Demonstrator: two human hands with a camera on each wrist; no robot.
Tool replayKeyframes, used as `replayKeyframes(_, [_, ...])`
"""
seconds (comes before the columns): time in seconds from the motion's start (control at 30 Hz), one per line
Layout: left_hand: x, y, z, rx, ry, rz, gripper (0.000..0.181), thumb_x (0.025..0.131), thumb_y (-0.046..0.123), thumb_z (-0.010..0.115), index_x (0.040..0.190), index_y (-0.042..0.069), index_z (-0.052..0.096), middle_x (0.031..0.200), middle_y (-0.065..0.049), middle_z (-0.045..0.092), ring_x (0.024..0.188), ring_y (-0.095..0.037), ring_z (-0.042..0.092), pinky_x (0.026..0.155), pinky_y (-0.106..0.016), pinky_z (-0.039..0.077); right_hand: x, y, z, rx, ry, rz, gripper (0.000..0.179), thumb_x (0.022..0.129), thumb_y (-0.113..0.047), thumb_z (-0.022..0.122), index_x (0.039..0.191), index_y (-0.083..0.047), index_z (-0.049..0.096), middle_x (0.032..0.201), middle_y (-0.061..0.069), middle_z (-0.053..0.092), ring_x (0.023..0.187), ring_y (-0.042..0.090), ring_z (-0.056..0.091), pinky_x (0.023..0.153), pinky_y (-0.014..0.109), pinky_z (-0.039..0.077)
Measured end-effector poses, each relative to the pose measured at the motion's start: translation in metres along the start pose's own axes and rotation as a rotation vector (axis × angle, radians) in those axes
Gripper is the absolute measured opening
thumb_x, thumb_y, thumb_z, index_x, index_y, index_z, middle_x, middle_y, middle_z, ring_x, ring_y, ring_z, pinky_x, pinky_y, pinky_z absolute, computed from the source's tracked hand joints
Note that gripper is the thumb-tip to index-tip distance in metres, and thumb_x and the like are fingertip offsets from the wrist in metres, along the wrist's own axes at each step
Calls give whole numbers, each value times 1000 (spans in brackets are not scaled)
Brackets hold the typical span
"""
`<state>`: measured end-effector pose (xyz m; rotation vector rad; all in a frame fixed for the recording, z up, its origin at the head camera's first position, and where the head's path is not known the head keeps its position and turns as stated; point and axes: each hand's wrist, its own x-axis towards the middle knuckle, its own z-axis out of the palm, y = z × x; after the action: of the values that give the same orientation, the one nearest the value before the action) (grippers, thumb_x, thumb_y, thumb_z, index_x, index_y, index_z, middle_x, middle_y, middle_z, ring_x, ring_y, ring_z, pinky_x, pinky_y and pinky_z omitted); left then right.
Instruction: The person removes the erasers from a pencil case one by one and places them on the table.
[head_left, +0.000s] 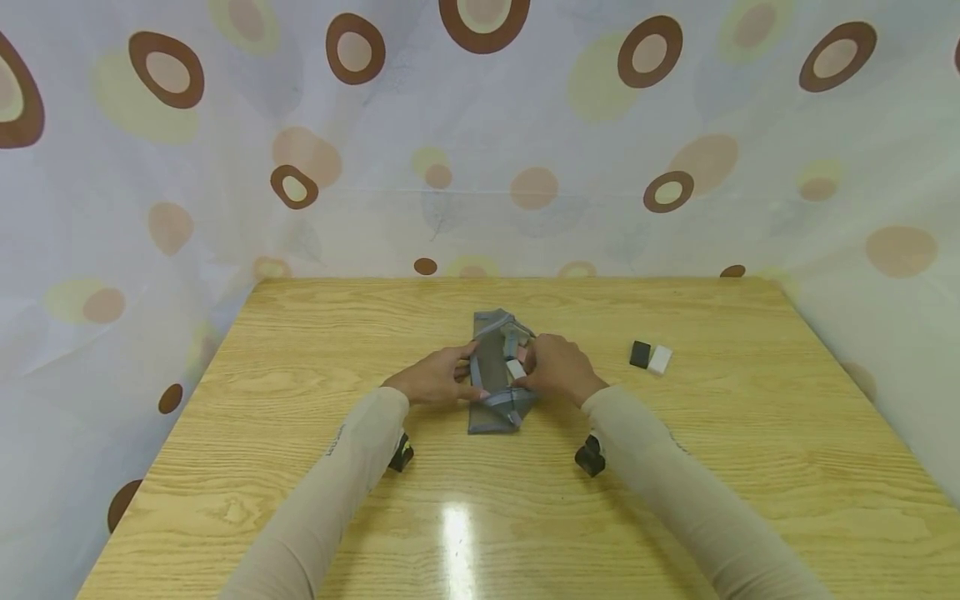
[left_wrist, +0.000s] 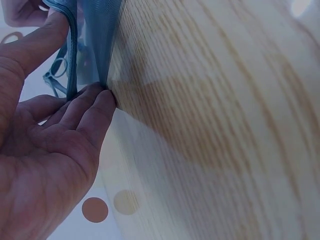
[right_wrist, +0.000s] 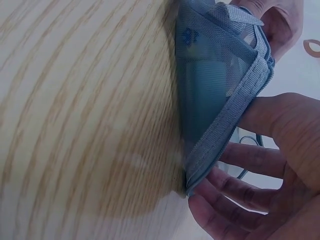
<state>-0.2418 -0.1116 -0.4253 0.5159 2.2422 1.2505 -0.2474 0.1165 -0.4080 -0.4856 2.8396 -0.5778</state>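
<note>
A grey-blue mesh zipper pouch (head_left: 492, 367) lies on the table with its mouth spread wide. Inside it are small blocks, among them a white one (head_left: 515, 369) and a pinkish one (head_left: 522, 354). My left hand (head_left: 433, 377) grips the pouch's left side, thumb at the zipper edge and fingers low against the mesh (left_wrist: 94, 40). On the opposite side my right hand (head_left: 561, 368) holds the zippered rim (right_wrist: 235, 115), its thumb over the edge at the mouth and its fingers along the outside. Part of the contents is hidden behind the right hand.
To the right of the pouch, a black block (head_left: 640, 354) and a white block (head_left: 660, 359) lie side by side on the wooden table (head_left: 300, 333). A patterned curtain (head_left: 480, 225) rises behind the table and along both sides.
</note>
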Motion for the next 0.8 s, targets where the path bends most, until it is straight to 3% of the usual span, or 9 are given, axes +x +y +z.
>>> replayKeyframes(0.23, [0, 0, -1, -6, -4, -4, 95, 94, 13, 75, 163, 7, 10, 167, -11, 19, 147, -31, 34, 115, -39, 40, 0, -1, 1, -15, 21, -12, 52, 82, -26, 87, 49, -15, 48, 51, -7, 37, 51, 8, 35, 46, 21, 27])
replayKeyframes(0.53, [1, 1, -1, -21, -10, 17, 96, 93, 13, 76, 162, 4, 9, 167, -14, 18, 147, -33, 35, 114, -40, 40, 4, -3, 3, -65, 16, 31, 35, 83, -27, 86, 61, -11, 65, 69, -2, 55, 63, 13, 47, 52, 25, 38])
replayKeyframes(0.8, [0, 2, -1, -23, -12, 7, 97, 93, 13, 76, 163, 6, 9, 167, -13, 18, 147, -32, 34, 115, -40, 40, 5, -4, 3, -49, 8, 41, 28, 82, -24, 87, 65, -9, 70, 70, -1, 57, 64, 14, 48, 54, 26, 40])
